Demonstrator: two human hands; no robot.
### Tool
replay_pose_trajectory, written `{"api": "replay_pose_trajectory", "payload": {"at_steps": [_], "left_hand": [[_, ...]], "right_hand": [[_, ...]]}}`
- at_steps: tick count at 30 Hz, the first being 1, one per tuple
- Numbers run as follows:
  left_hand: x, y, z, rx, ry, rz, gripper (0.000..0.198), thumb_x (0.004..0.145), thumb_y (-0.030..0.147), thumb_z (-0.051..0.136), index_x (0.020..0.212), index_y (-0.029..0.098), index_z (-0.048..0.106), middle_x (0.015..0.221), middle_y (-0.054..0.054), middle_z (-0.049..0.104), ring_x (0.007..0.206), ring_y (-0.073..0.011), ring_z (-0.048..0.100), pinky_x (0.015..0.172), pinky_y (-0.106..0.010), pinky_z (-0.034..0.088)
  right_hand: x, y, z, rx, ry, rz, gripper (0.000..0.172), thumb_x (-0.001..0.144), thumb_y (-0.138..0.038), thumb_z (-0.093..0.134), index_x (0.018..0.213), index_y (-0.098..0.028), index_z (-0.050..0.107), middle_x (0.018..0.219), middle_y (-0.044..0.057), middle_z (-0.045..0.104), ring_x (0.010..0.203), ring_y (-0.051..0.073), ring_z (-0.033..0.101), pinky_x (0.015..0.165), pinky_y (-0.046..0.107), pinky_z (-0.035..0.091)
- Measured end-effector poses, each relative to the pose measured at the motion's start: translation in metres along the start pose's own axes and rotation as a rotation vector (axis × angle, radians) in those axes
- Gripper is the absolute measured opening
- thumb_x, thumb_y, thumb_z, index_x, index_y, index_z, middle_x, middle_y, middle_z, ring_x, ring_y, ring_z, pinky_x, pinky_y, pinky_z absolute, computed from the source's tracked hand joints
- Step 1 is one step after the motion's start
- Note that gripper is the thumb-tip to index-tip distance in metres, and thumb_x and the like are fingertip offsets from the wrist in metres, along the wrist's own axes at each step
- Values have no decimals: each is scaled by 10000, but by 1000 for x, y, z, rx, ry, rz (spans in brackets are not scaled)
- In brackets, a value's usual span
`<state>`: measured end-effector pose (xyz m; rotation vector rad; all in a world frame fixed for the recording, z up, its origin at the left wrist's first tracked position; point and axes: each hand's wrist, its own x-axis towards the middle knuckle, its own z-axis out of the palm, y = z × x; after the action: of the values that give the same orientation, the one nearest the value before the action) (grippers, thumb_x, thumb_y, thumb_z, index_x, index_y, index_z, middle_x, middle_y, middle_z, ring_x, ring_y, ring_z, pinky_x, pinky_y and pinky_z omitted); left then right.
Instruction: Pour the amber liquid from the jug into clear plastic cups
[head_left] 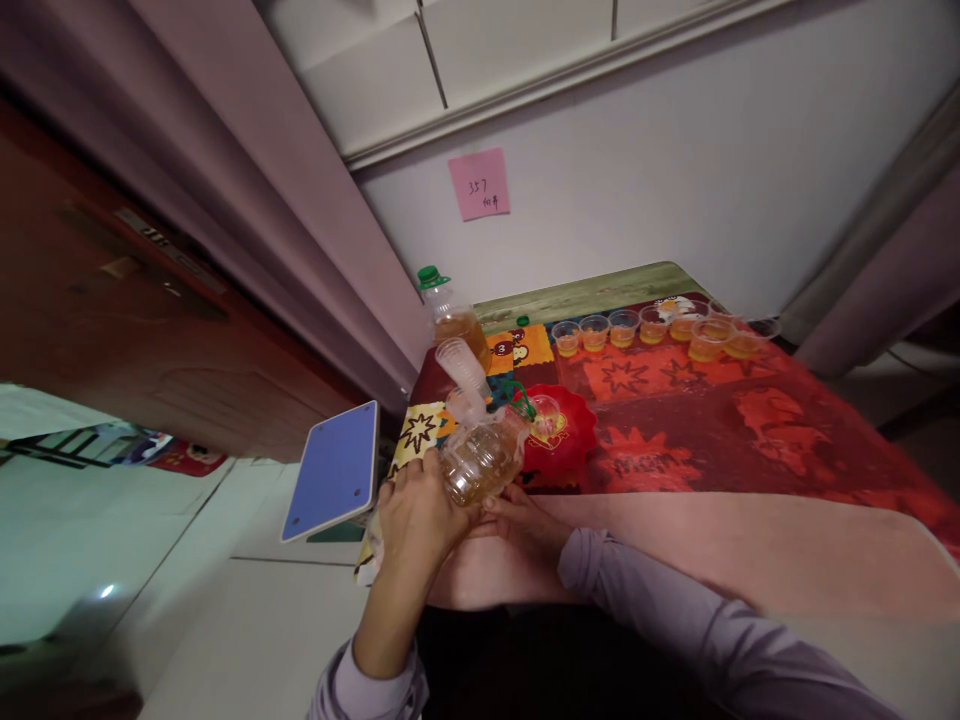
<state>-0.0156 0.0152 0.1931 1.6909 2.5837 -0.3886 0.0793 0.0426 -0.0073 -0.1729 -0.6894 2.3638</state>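
A clear plastic bottle [484,465] of amber liquid lies tilted over the table's near left part, its mouth end pointing away to the right. My left hand [421,512] is wrapped round its base end. Against its lower right side, my right hand [525,522] has its fingers closed on the bottle. By the bottle's neck is a green plastic handle [519,398]. Under the mouth end, a clear plastic cup [550,415] stands on a red scalloped plate [577,455]. Whether liquid is flowing into it, I cannot make out.
Behind the bottle lie stacked clear cups [461,365] and a green-capped jug [466,328] of amber liquid. A loose green cap [523,321] rests near the back. Several cups with amber liquid [622,330] line the far right. A blue-topped stool [334,465] stands left of the table.
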Motion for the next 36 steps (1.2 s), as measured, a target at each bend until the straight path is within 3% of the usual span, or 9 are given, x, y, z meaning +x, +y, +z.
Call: {"api": "replay_pose_trajectory", "payload": {"at_steps": [28,36], "left_hand": [[0,5,-5,-7,-21,-6,730,846,549,789,1397,120,576,1403,-229,724,1336,-422,682,1093,-506,498],[1,4,-4,-17,-12,2,722,830,570,802,1369,145,579,1394,-222,723,1317,-414,692,1078,-506,501]], "right_hand": [[0,-2,-2,-36,-16,3,591,868,-499,894,1335,-266,616,1411,119,748,1345,313,709,1170,595,537],[0,-1,-1,-24,8,18,654,843,-526,909,1354,-263,597,1439,133,727,1377,323,686,1164,612,534]]}}
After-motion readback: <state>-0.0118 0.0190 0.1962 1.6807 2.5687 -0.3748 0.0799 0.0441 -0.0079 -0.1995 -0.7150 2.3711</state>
